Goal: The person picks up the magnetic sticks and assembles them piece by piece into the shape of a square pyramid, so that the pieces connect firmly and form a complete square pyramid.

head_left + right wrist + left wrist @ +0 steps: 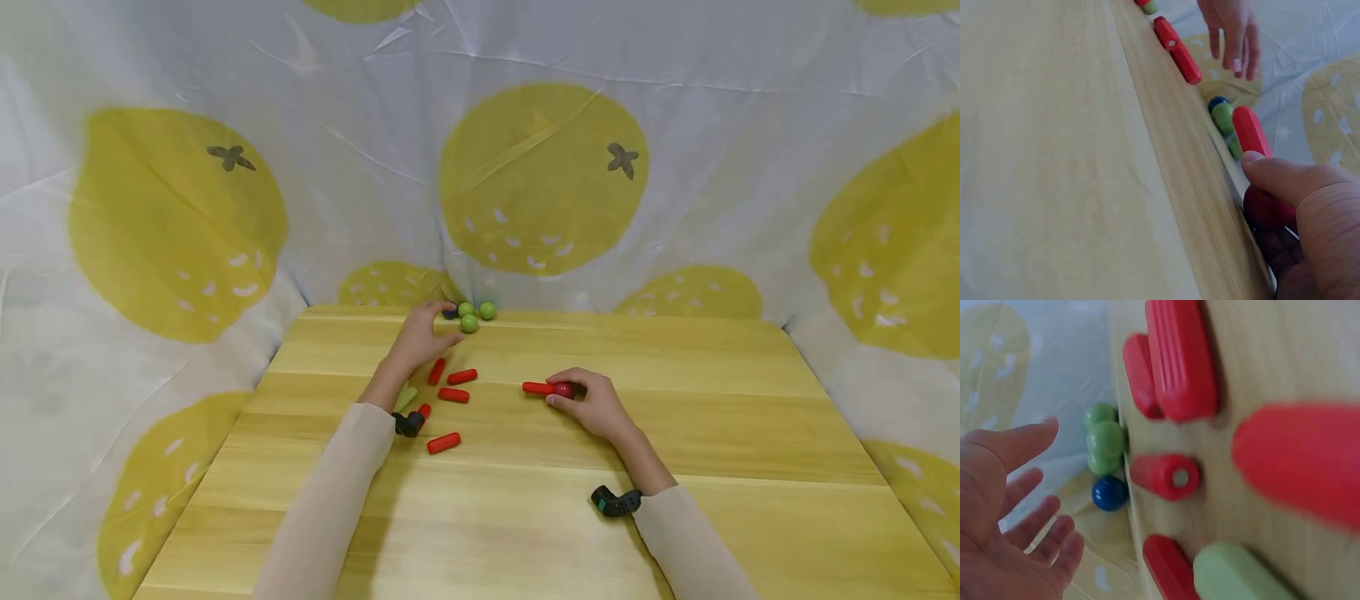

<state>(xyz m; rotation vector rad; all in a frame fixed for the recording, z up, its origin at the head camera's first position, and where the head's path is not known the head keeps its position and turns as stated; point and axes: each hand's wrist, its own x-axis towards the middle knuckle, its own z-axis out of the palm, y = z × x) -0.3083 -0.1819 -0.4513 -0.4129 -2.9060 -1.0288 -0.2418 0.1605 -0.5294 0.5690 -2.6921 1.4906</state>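
At the desk's far edge, the left hand lies released beside the blue ball; mid-desk, the right hand grasps a red ball, bare wood around it.

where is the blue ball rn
In the head view, the blue ball sits at the table's far edge, just left of the green balls, under the left hand's fingertips.

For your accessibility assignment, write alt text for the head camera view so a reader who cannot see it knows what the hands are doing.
A person's left hand reaches toward a blue ball and three green balls at the far edge of a wooden table, while the right hand holds a red ball against a red peg. More red pegs lie between the arms.
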